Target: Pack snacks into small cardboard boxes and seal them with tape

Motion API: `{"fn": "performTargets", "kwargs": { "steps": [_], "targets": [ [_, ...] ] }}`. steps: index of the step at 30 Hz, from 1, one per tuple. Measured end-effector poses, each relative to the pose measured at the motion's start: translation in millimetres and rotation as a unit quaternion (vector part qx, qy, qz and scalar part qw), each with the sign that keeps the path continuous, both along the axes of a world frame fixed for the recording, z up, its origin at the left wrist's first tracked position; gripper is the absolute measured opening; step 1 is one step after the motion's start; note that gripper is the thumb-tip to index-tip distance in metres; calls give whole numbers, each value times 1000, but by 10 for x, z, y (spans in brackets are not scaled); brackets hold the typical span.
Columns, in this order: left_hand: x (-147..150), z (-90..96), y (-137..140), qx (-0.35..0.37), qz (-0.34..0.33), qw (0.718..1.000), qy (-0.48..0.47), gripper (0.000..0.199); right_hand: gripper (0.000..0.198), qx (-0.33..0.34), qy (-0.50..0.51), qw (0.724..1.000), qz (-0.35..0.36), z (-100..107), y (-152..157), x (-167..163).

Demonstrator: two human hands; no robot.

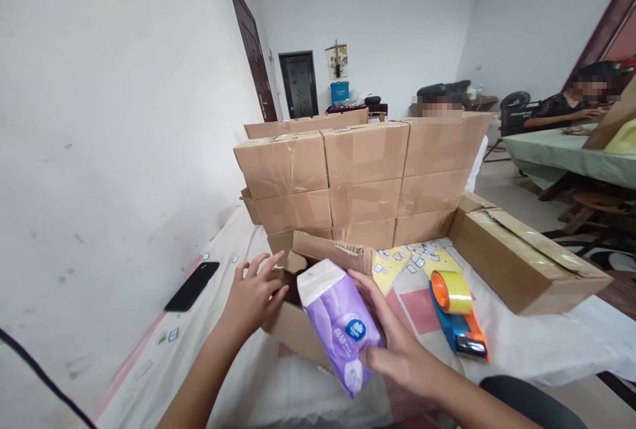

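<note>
Head view: right hand point(397, 343) closed around purple tissue pack point(342, 326), tilted over the near open box point(298, 330), while left hand point(256, 293), fingers spread, steadies the box edge, gripping nothing.

Sheeted bed point(546, 343): cartons point(365, 174), tape dispenser point(457, 316), phone point(192, 286)

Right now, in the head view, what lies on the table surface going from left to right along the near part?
Black phone → left hand on the open cardboard box → purple tissue pack held by the right hand → tape dispenser → long flat carton.
</note>
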State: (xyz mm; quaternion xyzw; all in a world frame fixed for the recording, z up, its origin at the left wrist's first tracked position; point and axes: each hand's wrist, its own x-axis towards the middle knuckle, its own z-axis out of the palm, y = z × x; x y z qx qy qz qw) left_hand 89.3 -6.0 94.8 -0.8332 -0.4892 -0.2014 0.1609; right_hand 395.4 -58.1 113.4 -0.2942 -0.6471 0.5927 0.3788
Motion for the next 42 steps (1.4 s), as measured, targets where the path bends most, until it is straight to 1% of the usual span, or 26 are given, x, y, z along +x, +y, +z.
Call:
{"fn": "performTargets", "kwargs": {
  "steps": [3,5,6,8,9,12,13,16,17,18,20,22,23,25,26,28,29,30,31,32,33,35,39,42],
  "targets": [
    [69,-11,-45,18,105,994,11,9,101,7,6,1000,16,-4,-21,5],
    [125,-13,-66,29,164,986,31,20,102,10,11,1000,23,-8,-40,-3],
    [148,-13,-66,30,183,982,42,26,102,13,10,1000,27,-9,-51,-10],
    [184,-12,-42,15,200,978,56,32,102,21,1,999,30,-12,-78,-29],
    [201,-13,-22,-1,204,977,56,31,103,26,-5,999,32,-15,-91,-39],
    [263,-12,38,-55,216,974,33,18,104,44,-20,998,38,-39,-116,-57],
    [288,-7,49,-66,224,972,22,21,104,50,-24,998,37,-48,-117,-55],
    [345,35,45,-80,248,966,-1,46,100,69,-27,997,21,-68,-93,-26],
    [350,56,35,-96,255,962,-25,52,97,73,-24,997,13,-71,-79,-11],
    [346,79,21,-123,263,955,-61,56,94,78,-19,997,3,-73,-63,6],
    [319,115,-15,-192,270,932,-149,58,87,93,-5,995,-18,-78,-26,40],
    [288,115,-66,-248,261,906,-220,56,80,123,-2,991,-42,-89,17,73],
    [279,95,-100,-261,255,901,-234,56,77,149,-10,987,-57,-96,42,89],
    [286,13,-178,-286,227,890,-274,53,80,233,-48,966,-99,-103,96,120],
    [304,-46,-220,-307,202,878,-307,51,84,288,-79,947,-119,-101,122,135],
    [359,-183,-293,-344,140,845,-385,48,92,404,-156,892,-128,-76,163,162],
    [390,-251,-320,-355,111,826,-423,47,93,449,-199,864,-114,-54,175,171],
    [419,-315,-339,-359,91,811,-453,47,93,481,-241,839,-88,-27,179,177],
    [443,-370,-351,-359,80,800,-474,47,93,497,-280,820,-54,3,176,178],
    [460,-416,-357,-358,75,791,-491,48,92,500,-314,806,-19,33,167,175],
    [469,-452,-359,-356,72,784,-504,48,93,493,-342,800,12,59,154,167],
    [469,-497,-356,-356,71,775,-518,48,94,465,-379,798,52,99,123,143],
    [455,-513,-356,-360,76,767,-525,47,93,429,-411,802,60,132,70,104],
    [465,-479,-368,-366,49,763,-531,45,92,407,-429,802,85,178,36,93]
  ]
}}
